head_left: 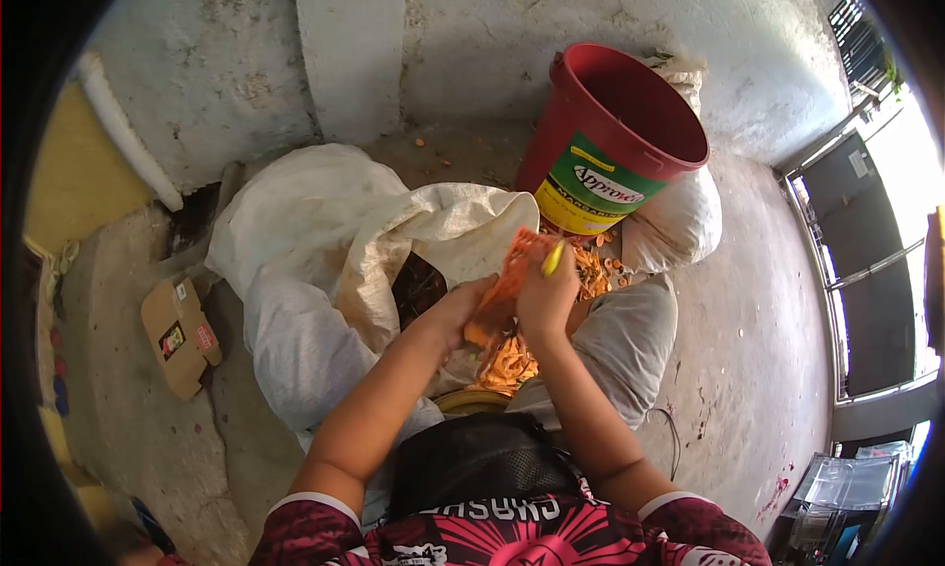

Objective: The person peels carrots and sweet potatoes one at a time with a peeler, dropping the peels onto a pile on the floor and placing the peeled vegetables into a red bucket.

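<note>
One heap of orange strips [509,367] lies between the two legs, just above one yellow rim [455,401]. Over it are two bare hands. The left hand [461,310] has its fingers closed on the edge of one orange piece [516,269], which looks like netting, though the blur leaves that unsure. The right hand [547,298] is curled into a fist around one yellow handle [553,258], against the other side of the orange piece; whatever the handle belongs to is hidden.

Beyond the left hand, one white sack [305,197] gapes, dark inside. Left of it lies one cardboard piece [179,340]. Farther off, one red bucket [551,123] stands with more orange bits [595,273] at its base, and a second white sack [689,226] sits beside it, before the wall [512,34].
</note>
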`<state>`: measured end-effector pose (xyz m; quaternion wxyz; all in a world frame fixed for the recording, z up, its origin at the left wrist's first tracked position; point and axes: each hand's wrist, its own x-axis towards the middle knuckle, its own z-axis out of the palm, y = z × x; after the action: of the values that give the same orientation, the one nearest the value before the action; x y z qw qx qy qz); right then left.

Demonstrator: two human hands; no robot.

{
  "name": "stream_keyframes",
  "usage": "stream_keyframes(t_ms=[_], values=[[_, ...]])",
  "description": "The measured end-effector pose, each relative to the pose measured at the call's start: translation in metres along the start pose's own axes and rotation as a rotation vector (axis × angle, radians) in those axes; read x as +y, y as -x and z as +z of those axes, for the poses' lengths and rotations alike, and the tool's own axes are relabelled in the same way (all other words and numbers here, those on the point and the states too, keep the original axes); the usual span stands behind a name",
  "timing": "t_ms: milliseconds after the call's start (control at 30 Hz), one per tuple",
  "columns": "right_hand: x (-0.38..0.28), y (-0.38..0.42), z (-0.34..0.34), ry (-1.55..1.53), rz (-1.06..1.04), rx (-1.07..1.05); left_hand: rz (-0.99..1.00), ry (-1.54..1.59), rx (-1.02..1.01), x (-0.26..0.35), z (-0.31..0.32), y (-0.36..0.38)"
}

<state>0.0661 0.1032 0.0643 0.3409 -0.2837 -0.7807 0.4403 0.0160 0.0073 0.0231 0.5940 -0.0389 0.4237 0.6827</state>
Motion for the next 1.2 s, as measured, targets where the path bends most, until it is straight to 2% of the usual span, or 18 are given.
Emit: stream_keyframes(t_ms=[67,133,200,233,333,400,500,567,633,667,767,833,933,1000,1067,1167,1200], values=[[0.016,-0.029,-0.004,0.054,-0.021,0.171,0.014,-0.015,-0.164,-0.011,-0.004,-0.002],[0.051,-0.074,-0.014,0.229,-0.045,0.373,0.016,-0.07,-0.187,-0.011,0.002,0.004],[0.055,-0.095,-0.025,0.331,-0.076,0.468,0.007,-0.139,-0.224,-0.008,0.004,0.009],[0.057,-0.104,-0.031,0.302,-0.089,0.469,0.052,-0.063,-0.349,-0.009,0.003,0.003],[0.052,-0.109,-0.041,0.145,-0.119,0.431,0.03,-0.005,-0.069,0.0,0.009,0.015],[0.04,-0.098,-0.039,-0.067,-0.13,0.367,0.039,0.015,-0.081,-0.002,-0.001,0.006],[0.028,-0.066,-0.027,-0.077,-0.236,0.224,0.025,0.044,-0.101,0.0,-0.005,0.004],[0.008,-0.032,-0.017,-0.253,-0.085,0.057,0.041,0.104,-0.093,-0.002,-0.006,0.0],[-0.009,-0.004,-0.009,-0.137,-0.114,0.006,0.045,0.123,-0.039,0.002,0.005,0.008],[-0.012,0.006,-0.007,-0.198,-0.078,-0.065,0.047,0.132,-0.011,0.004,0.009,0.011],[0.001,0.016,-0.002,0.051,-0.188,-0.003,0.08,0.271,-0.07,-0.003,0.005,0.002],[-0.001,0.015,-0.004,0.121,-0.208,0.037,0.06,0.196,-0.056,-0.001,0.01,0.008],[-0.005,-0.008,-0.005,-0.015,-0.142,0.099,0.068,0.083,-0.122,-0.007,0.004,0.005],[0.007,-0.039,-0.016,0.095,0.021,0.183,0.091,0.002,-0.139,-0.01,0.005,0.006],[0.037,-0.069,-0.016,0.182,-0.138,0.296,0.107,-0.087,-0.095,-0.008,0.015,0.018],[0.063,-0.106,-0.027,0.376,-0.125,0.42,0.145,-0.171,-0.168,-0.009,0.018,0.02],[0.082,-0.116,-0.035,0.288,-0.091,0.427,0.167,-0.204,-0.201,-0.009,0.018,0.021]])
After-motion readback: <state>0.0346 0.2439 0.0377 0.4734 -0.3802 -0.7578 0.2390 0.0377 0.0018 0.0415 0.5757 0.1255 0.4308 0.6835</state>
